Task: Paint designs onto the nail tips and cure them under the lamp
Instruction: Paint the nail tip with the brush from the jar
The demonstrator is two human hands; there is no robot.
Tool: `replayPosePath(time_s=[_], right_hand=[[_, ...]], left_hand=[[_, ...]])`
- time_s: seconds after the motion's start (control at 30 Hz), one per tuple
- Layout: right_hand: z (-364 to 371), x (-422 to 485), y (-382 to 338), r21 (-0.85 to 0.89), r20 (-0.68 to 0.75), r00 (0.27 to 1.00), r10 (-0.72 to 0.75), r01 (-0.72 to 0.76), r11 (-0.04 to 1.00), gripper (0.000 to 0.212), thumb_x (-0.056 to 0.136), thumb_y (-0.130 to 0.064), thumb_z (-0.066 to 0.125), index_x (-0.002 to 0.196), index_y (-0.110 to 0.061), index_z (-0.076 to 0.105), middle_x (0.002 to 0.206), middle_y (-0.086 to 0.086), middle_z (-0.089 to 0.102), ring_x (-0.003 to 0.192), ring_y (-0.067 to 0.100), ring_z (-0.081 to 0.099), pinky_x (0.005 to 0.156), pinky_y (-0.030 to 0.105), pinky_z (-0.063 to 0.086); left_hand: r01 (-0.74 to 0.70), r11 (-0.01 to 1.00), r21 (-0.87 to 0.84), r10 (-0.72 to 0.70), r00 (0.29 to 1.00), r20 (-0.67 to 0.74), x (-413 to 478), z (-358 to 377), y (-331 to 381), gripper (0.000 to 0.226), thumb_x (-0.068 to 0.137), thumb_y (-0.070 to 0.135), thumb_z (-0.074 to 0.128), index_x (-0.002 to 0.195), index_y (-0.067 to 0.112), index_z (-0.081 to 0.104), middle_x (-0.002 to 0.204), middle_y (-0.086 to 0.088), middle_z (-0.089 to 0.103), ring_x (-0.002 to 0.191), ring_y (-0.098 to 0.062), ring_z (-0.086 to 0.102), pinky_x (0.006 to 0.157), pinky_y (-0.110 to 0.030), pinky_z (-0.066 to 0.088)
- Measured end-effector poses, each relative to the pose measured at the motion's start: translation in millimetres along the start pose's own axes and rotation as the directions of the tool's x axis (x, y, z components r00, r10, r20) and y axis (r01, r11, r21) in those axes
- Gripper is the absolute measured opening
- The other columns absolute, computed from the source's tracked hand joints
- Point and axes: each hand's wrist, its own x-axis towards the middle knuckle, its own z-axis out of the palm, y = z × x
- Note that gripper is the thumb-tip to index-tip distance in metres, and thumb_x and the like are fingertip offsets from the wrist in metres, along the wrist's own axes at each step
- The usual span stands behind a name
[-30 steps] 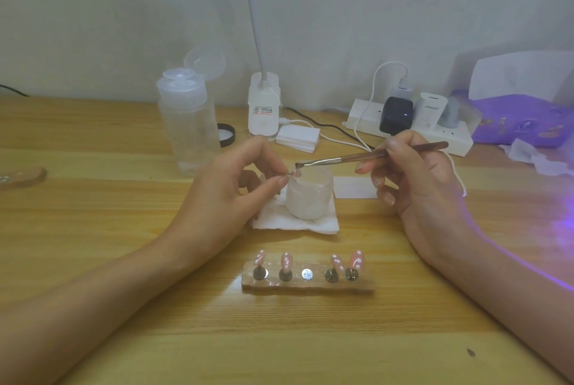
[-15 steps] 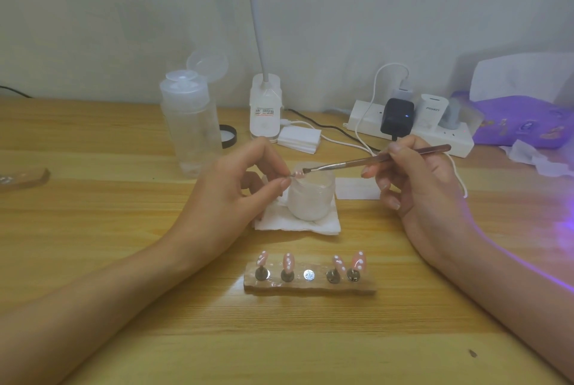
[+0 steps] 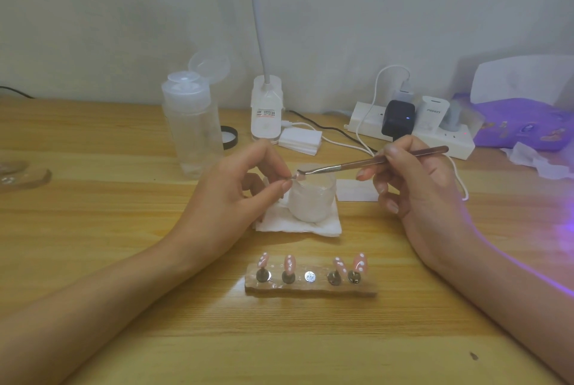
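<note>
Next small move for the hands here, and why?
Probably a short dab with the brush in the right hand: its tip meets the nail tip pinched by the left hand beside the jar. The four mounted tips on the holder carry white dots; its middle mount is bare.

Grainy wooden tabletop (image 3: 124, 260); frosted plastic jar (image 3: 313, 198) on white paper tissue (image 3: 298, 226); glossy pink nail tips (image 3: 360, 263); clear plastic bottle (image 3: 191, 133).

Bare left hand (image 3: 236, 198), right hand (image 3: 428, 198) (plain nails (image 3: 393, 206))
</note>
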Motion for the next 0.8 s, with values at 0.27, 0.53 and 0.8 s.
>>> replayPosePath(time_s=[0.27,0.53,0.8], right_hand=[[0.0,0.0,-0.6,0.015,0.013,1.0,-0.016,0.016,1.0,0.017,0.095,-0.025,0.053,0.081,-0.017,0.049,0.071,0.004,0.071,0.054,0.008,0.048,0.043,0.016,0.035],[-1.3,0.4,-0.4,0.022,0.008,0.999,-0.045,0.044,0.999,0.017,0.096,-0.025,0.052,0.081,-0.018,0.051,0.071,0.004,0.072,0.052,0.007,0.045,0.042,0.016,0.033],[-2.0,1.2,-0.1,0.04,-0.021,0.999,-0.033,0.034,0.999,0.019,0.098,-0.022,0.052,0.08,-0.018,0.05,0.071,0.004,0.071,0.052,0.007,0.045,0.041,0.016,0.032]], left_hand=[[-0.005,1.0,-0.002,0.005,1.0,0.001,-0.2,-1.0,-3.6,0.022,0.09,0.008,0.071,0.081,0.024,0.061,0.084,0.002,0.064,0.053,-0.012,0.055,0.048,-0.021,0.046],[0.007,1.0,0.01,-0.007,1.0,-0.012,-0.7,-1.3,-2.3,0.022,0.089,0.01,0.072,0.08,0.026,0.061,0.084,0.003,0.065,0.055,-0.021,0.059,0.047,-0.026,0.05],[0.087,0.996,-0.034,-0.088,0.996,-0.029,-1.2,0.8,-0.4,0.018,0.085,0.011,0.074,0.077,0.021,0.062,0.075,0.006,0.066,0.059,-0.031,0.062,0.046,-0.024,0.047]])
